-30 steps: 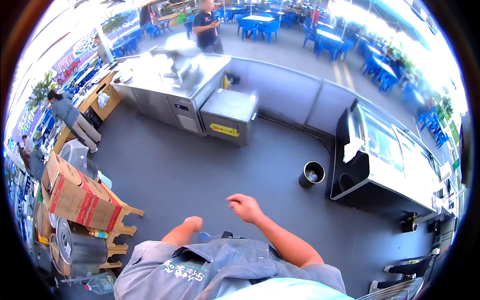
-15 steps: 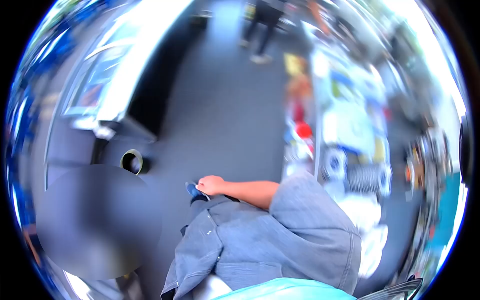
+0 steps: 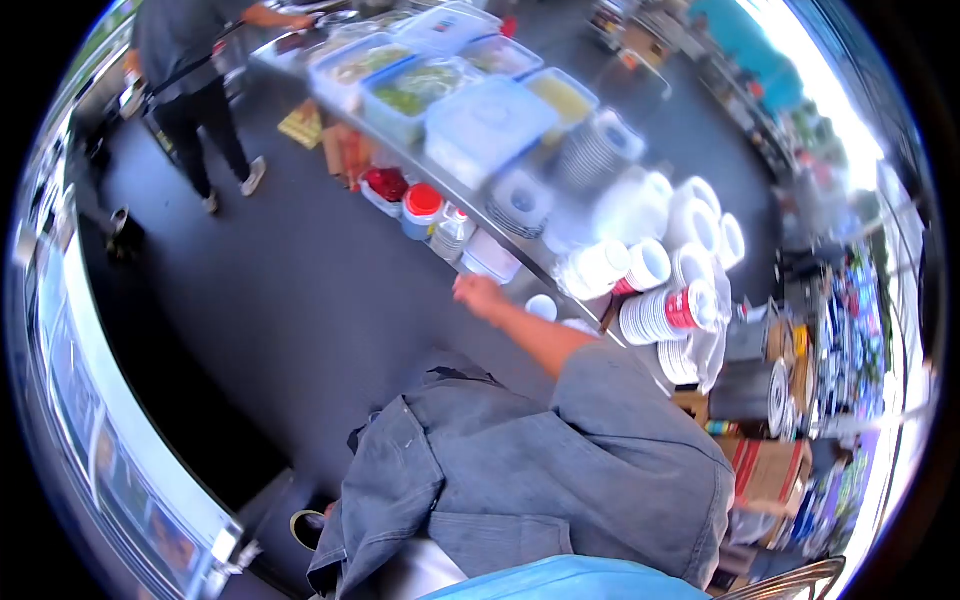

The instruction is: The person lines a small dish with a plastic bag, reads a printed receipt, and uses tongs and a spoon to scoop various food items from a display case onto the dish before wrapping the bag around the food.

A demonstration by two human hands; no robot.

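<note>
My right hand point(image 3: 480, 296) hangs in front of my grey shirt point(image 3: 500, 440), over the dark floor, with the fingers curled in. Nothing shows in it. In the view it is nearest to the table's lower shelf, where a clear-white tub point(image 3: 490, 256), a plastic jug point(image 3: 452, 234) and a red-lidded container point(image 3: 422, 208) stand. The hand looks apart from them. My left hand cannot be made out.
A metal table point(image 3: 400, 150) holds food tubs point(image 3: 408, 92), stacked bowls point(image 3: 600, 140) and white cups point(image 3: 655, 315). A co-worker point(image 3: 190, 80) stands at upper left. A white-edged counter point(image 3: 130, 400) runs along the left. Cardboard boxes point(image 3: 765, 470) are at right. A yellow-rimmed bin point(image 3: 308, 528) stands low left.
My view has swung to the right and sharpened. The table now spans the upper middle, and the co-worker appears farther left. My right hand sits higher and farther right in the view.
</note>
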